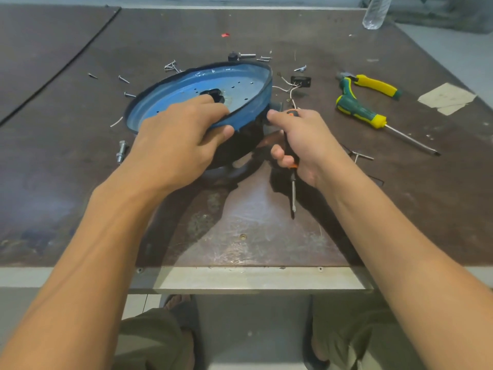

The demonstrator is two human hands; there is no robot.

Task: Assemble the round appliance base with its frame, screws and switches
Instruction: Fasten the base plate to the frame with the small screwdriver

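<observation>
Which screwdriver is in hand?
The orange-and-black screwdriver, gripped in the right hand, tip pointing down. The green-and-yellow screwdriver lies untouched on the table.

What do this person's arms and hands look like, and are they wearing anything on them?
Both arms are bare from the bottom of the picture up to the fingers: no sleeves, gloves, watch, rings or bands show. The left hand and the right hand have short, plain nails. The only clothing in view is olive-green trousers or shorts over the knees, low in the picture.
</observation>
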